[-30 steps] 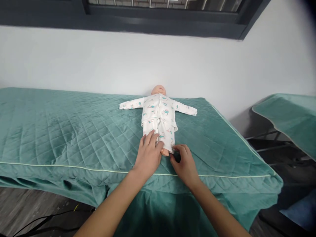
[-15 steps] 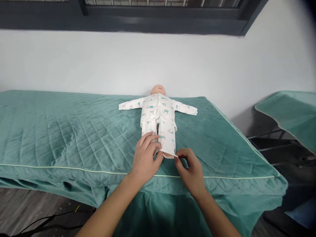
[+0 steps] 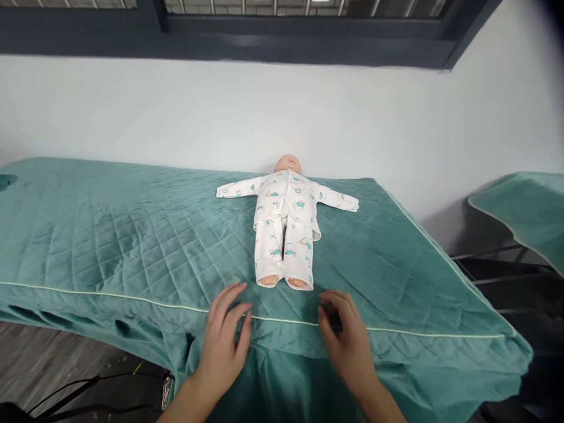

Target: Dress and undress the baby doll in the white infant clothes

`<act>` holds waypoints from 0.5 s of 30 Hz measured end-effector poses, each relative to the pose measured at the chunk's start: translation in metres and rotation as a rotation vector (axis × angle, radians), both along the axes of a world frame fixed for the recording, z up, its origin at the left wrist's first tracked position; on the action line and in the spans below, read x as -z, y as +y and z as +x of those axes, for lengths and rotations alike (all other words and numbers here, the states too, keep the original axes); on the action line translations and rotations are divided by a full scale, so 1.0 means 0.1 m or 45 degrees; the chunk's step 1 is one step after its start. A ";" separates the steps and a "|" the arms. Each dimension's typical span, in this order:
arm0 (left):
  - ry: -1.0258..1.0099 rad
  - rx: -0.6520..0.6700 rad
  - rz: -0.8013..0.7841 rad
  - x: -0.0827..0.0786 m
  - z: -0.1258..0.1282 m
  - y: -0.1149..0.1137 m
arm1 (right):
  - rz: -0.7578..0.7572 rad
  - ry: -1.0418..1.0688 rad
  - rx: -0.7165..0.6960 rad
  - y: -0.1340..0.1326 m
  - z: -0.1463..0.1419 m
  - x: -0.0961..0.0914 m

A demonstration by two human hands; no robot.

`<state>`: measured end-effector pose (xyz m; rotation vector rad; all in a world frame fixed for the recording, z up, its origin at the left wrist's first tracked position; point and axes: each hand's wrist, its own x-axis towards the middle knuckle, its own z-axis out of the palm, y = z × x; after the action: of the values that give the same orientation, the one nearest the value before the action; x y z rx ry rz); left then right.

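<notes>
A baby doll (image 3: 288,163) lies on its back on the green quilted bedspread, arms spread out to both sides. It wears a white printed jacket (image 3: 282,197) and matching trousers (image 3: 299,252), whose cuffs reach down to the feet. My left hand (image 3: 227,332), fingers apart, is off the doll near the bed's front edge, below and left of the trouser legs. Just right of the right cuff, my right hand (image 3: 346,329) holds nothing; its thumb and curled fingers have a gap between them.
The green bedspread (image 3: 132,235) has a pale piped front edge and hangs down in folds. Behind it stands a white wall (image 3: 198,111) under a dark window frame (image 3: 286,44). Another green cover (image 3: 524,211) is at the right. Black cables (image 3: 83,385) lie at lower left.
Both hands have let go of the trouser legs and drawn back toward me, the left one also moving left. Both cuffs now lie flat around the doll's feet.
</notes>
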<state>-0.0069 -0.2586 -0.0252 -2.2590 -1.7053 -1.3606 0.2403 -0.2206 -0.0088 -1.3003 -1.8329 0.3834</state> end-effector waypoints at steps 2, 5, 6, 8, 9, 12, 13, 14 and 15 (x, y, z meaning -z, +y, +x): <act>0.019 -0.104 -0.040 0.21 -0.20 -0.33 | 0.007 0.014 -0.026 -0.06 0.03 0.00; 0.118 -0.159 -0.097 0.53 -0.47 -0.79 | 0.060 0.029 -0.029 0.07 0.02 -0.09; 0.168 -0.159 -0.098 0.63 -0.55 -0.93 | 0.094 0.027 -0.023 0.18 -0.01 -0.16; 0.262 -0.157 -0.159 0.81 -0.69 -1.14 | 0.159 0.010 -0.039 0.49 -0.09 -0.31; 0.285 -0.187 -0.196 0.89 -0.76 -1.22 | 0.169 -0.019 -0.050 0.68 -0.15 -0.40; 0.216 -0.435 -0.337 1.12 -0.99 -1.38 | 0.199 -0.139 -0.109 1.22 -0.34 -0.58; 0.177 -0.555 -0.392 1.20 -1.11 -1.43 | 0.170 -0.191 -0.119 1.37 -0.40 -0.61; 0.152 -0.666 -0.435 1.26 -1.24 -1.49 | 0.130 -0.231 -0.131 1.49 -0.46 -0.62; 0.136 -0.781 -0.423 1.32 -1.39 -1.55 | 0.077 -0.261 -0.149 1.57 -0.51 -0.61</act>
<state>-0.1456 -0.4138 -0.1575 -1.6364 -2.4362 -0.8582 0.1895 -0.0631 0.0525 -1.2316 -2.0830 0.2621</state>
